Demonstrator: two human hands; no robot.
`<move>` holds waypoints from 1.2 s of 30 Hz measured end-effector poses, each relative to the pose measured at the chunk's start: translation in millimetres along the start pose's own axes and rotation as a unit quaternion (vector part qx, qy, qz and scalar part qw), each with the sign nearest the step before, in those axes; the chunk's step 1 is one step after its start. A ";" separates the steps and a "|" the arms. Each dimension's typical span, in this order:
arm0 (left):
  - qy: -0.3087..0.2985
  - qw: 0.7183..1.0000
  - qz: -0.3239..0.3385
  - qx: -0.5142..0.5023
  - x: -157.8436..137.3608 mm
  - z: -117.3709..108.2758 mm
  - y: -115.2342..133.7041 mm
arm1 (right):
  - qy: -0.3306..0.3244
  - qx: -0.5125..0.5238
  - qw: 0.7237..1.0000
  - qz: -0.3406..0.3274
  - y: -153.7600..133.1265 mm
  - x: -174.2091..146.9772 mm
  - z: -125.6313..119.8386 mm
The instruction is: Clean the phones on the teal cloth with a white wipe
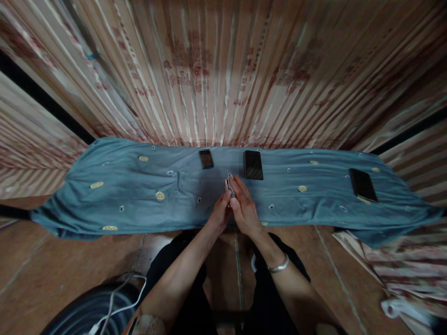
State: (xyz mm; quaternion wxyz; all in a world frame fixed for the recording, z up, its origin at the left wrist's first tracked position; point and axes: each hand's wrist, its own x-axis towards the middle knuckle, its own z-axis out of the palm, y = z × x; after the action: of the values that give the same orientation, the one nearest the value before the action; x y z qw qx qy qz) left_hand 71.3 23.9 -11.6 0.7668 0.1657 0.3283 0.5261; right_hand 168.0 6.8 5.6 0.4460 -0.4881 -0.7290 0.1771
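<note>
Both hands meet over the middle of the cloth-covered surface, around a small, flat, greyish object (229, 186) with a pinkish edge. It stands nearly on edge to my view, so I cannot make out its kind. My left hand (220, 209) pinches it from the left near its lower end. Along its right side lies my right hand (243, 203), fingers pointing forward and thumb pressed against it. Just beyond the right fingertips is a black, flat, box-like object (253, 165). A smaller dark rectangle (206, 159), its surface pixelated, lies farther back to the left.
A blue-green patterned cloth (139, 211) covers the long, narrow surface. Another black flat rectangle (363, 185) rests at the far right. Striped curtains (195, 102) hang behind. On the floor, lower left, a white cable (120, 304) lies over a round black object (80, 309).
</note>
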 end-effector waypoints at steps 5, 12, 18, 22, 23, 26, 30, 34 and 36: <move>-0.002 0.999 -0.003 0.041 0.8 -5.6 0.7 | 0.005 0.015 1.000 0.020 7.7 0.3 -0.1; -0.022 0.996 0.041 0.070 -0.7 -2.8 9.0 | 0.025 0.066 0.995 0.076 23.3 1.3 -2.9; -0.015 0.983 0.078 0.163 -3.7 -0.5 19.3 | 0.062 0.135 0.978 0.143 27.3 5.9 -6.4; -0.031 0.974 0.087 0.207 -6.6 1.5 27.9 | 0.076 0.167 0.970 0.157 27.0 9.1 -8.8; -0.033 0.971 0.089 0.217 -6.5 1.2 29.3 | 0.076 0.171 0.970 0.156 26.6 9.4 -9.7; -0.026 0.957 0.111 0.265 -3.7 -2.7 31.1 | 0.071 0.173 0.970 0.153 24.9 9.1 -13.0; -0.011 0.933 0.133 0.335 3.5 -11.6 30.2 | 0.060 0.157 0.978 0.120 21.4 6.0 -18.4; -0.002 0.914 0.150 0.376 8.8 -18.9 28.1 | 0.044 0.150 0.984 0.084 16.9 2.2 -23.7; 0.001 0.909 0.159 0.386 10.5 -21.5 26.9 | 0.039 0.153 0.985 0.073 14.5 0.3 -26.2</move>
State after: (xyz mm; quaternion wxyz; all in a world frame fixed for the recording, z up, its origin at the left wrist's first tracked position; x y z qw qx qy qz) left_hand 40.4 42.1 -14.6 0.5489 0.4980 0.4761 0.4734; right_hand 197.5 9.1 9.8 0.5292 -0.4724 -0.6381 0.2994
